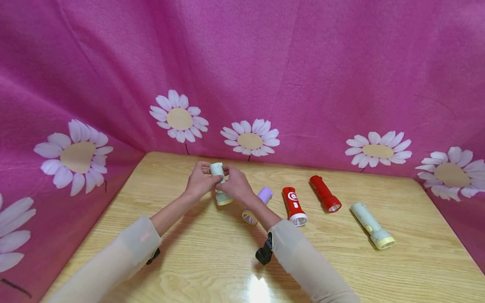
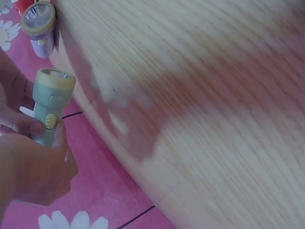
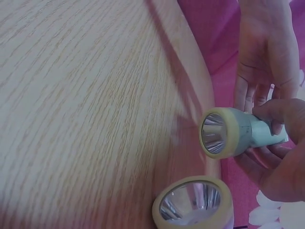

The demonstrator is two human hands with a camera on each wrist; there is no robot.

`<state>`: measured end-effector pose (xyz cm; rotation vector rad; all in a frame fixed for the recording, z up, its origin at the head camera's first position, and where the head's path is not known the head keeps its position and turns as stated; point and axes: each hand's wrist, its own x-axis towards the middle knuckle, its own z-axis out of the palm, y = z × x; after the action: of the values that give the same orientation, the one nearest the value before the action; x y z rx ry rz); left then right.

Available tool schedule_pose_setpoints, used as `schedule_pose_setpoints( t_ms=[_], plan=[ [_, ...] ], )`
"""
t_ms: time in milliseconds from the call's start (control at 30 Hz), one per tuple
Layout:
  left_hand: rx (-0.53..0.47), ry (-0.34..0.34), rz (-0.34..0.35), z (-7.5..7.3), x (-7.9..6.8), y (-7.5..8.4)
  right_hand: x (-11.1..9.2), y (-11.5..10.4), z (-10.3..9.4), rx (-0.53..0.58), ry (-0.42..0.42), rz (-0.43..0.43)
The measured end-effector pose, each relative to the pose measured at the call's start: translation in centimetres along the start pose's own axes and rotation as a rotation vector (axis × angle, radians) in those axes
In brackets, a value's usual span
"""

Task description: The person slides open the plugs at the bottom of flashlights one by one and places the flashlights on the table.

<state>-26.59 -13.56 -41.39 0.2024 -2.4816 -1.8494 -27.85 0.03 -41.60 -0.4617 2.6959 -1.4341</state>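
Note:
Both hands hold a pale green flashlight [image 1: 223,198] with a cream rim, toward the back left of the wooden table. My left hand [image 1: 201,182] grips its body from the left, my right hand [image 1: 236,184] from the right. In the left wrist view, a ridged cream switch [image 2: 51,121] shows on the flashlight's body, with the left thumb beside it. The lens end of the held flashlight [image 3: 220,133] faces the camera in the right wrist view. A purple flashlight [image 1: 264,195] lies partly behind the right forearm.
Right of the hands lie a red flashlight with a white rim [image 1: 293,204], an all-red flashlight [image 1: 322,191] and another pale green flashlight [image 1: 369,223]. Pink cloth with white flowers [image 1: 303,84] hangs along the back and sides of the table [image 1: 212,261].

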Motion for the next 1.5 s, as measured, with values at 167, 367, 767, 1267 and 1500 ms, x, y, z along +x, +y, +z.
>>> schedule_pose_setpoints(
  t_ms=[167, 367, 767, 1267, 1500],
  plan=[
    [-0.015, 0.005, 0.011, 0.1, -0.1, 0.2, 0.0, 0.0, 0.0, -0.006, 0.007, -0.002],
    [-0.061, -0.005, 0.013, 0.2, -0.2, 0.3, -0.1, 0.1, 0.0, 0.004, 0.007, -0.013],
    [-0.259, -0.024, -0.100, 0.3, -0.3, 0.7, -0.2, 0.3, -0.1, 0.027, -0.001, -0.007],
    [-0.416, -0.075, -0.169, -0.3, -0.4, 1.1, -0.4, 0.2, -0.2, 0.087, 0.018, -0.042],
    [-0.462, -0.088, -0.180, -0.7, -0.3, 1.4, -0.5, 0.4, -0.2, 0.105, 0.023, -0.083]
  ],
)
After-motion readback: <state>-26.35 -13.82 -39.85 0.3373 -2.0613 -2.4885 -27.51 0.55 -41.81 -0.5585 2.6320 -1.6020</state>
